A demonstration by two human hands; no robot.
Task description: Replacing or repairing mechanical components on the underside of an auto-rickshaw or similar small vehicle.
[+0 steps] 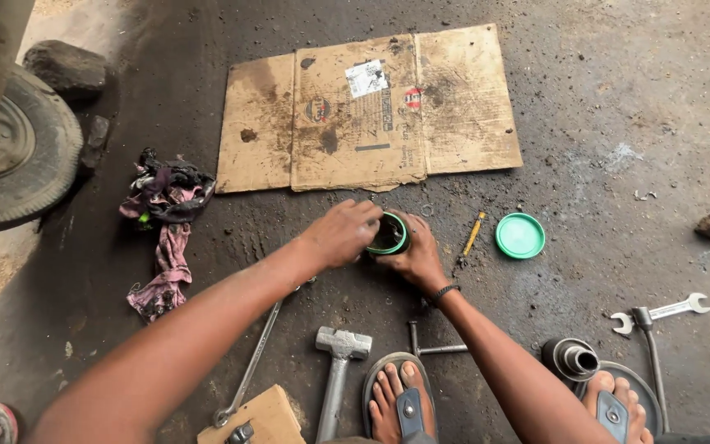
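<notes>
Hands at an open green-rimmed tub on an oily workshop floor

Flattened cardboard [367,111] lies beyond; the tub [389,234] stands on the ground, right hand [415,256] wrapped round its side, left hand [343,231] dipping curled fingers at its mouth. Scooping seems underway; withdrawing cleanly comes next. Its lid [520,236] lies nearby.

Tub [388,234] on ground between left hand [343,233] and right hand [417,255] | lid [520,236] right of tub | cardboard [367,111] behind | hammer [337,374] before | rags [166,230] left
</notes>
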